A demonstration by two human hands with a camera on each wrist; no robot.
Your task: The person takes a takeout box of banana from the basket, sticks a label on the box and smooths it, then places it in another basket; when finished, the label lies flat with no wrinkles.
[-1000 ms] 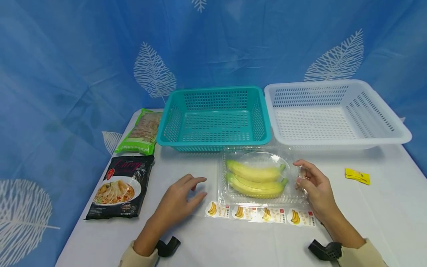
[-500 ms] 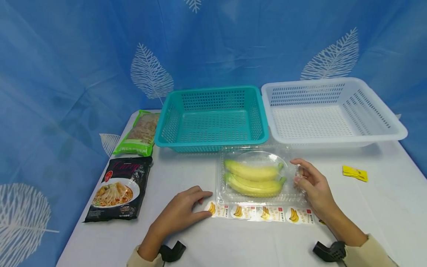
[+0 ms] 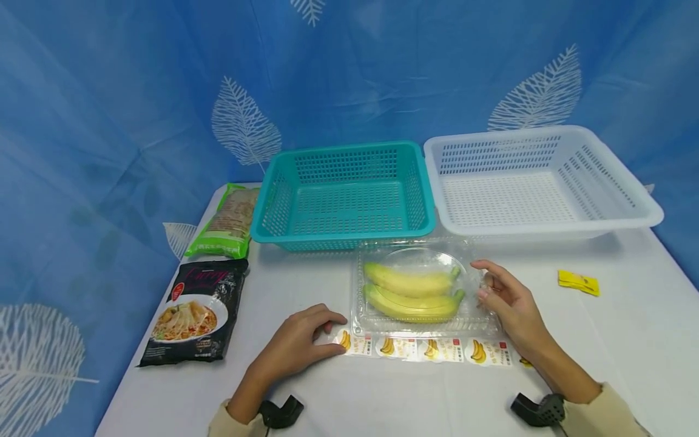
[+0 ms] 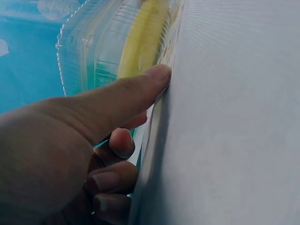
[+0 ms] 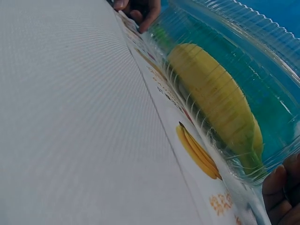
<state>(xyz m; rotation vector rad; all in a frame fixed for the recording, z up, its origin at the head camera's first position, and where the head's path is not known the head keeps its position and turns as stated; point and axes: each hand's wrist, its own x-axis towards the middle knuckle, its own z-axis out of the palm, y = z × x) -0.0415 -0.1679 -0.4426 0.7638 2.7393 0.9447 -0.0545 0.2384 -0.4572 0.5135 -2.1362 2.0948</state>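
A clear plastic clamshell box [image 3: 464, 328] with two bananas [image 3: 412, 306] inside lies flat in the middle of the table. My right hand [image 3: 513, 309] grips the box's right edge, thumb and fingers bent at its side. Along the box's front edge runs a strip of banana stickers [image 3: 431, 350], partly beneath the box. At the strip's left end rests my left hand [image 3: 297, 340], its forefinger and thumb apart and touching there. In the left wrist view the thumb [image 4: 126, 96] reaches down to the strip while the other fingers bend loosely.
Behind the box stand a teal basket [image 3: 344, 235] and a white basket [image 3: 551, 230], side by side. On the left lie a black noodle packet [image 3: 191, 315] and a green-edged bag [image 3: 226, 221]. A small yellow packet [image 3: 579, 283] lies at the right.
My left hand has come down and right onto the left end of the sticker strip. My right hand has stayed at the box. The head view has shifted slightly.
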